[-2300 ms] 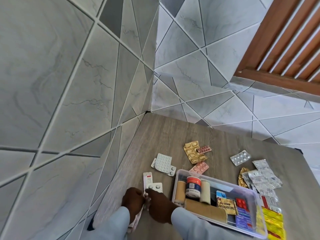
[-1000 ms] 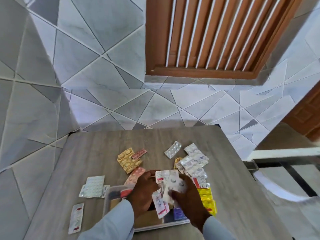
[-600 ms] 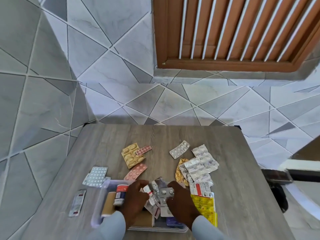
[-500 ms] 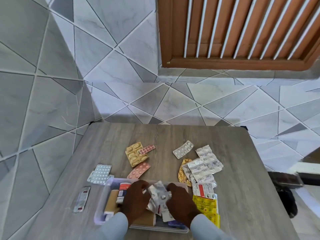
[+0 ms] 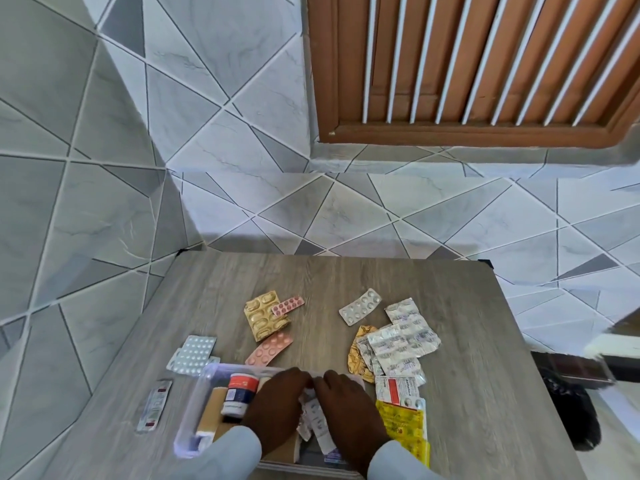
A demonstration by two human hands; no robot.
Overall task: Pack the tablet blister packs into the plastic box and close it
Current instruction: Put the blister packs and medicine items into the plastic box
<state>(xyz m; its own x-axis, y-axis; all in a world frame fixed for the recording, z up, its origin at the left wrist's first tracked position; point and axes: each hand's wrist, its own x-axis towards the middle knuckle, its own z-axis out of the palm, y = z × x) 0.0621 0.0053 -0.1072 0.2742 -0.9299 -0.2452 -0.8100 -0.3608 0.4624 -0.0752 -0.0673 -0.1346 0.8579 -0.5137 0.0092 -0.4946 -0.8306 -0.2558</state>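
A clear plastic box (image 5: pixel 199 398) sits open at the table's near edge, with a red-capped bottle (image 5: pixel 239 393) and tan rolls inside. My left hand (image 5: pixel 275 407) and my right hand (image 5: pixel 348 408) press together down into the box, both gripping a bunch of silver and white blister packs (image 5: pixel 313 415). Loose packs lie around on the table: a white one (image 5: pixel 193 353), a pink one (image 5: pixel 269 348), a gold one (image 5: pixel 265 315), a small pink strip (image 5: pixel 287 305), a silver one (image 5: pixel 360 310), a crumpled silver heap (image 5: pixel 401 341), a yellow pack (image 5: pixel 403 424) and a narrow strip (image 5: pixel 154 405).
The grey wooden table (image 5: pixel 467 341) stands in a corner of tiled walls (image 5: pixel 86 202). A brown slatted door (image 5: pixel 467 64) is above the far wall. A dark object (image 5: pixel 568 410) lies on the floor to the right.
Both hands carried the bunch of blister packs from the left side over to the box and have lowered it inside. The view has swung right and down.
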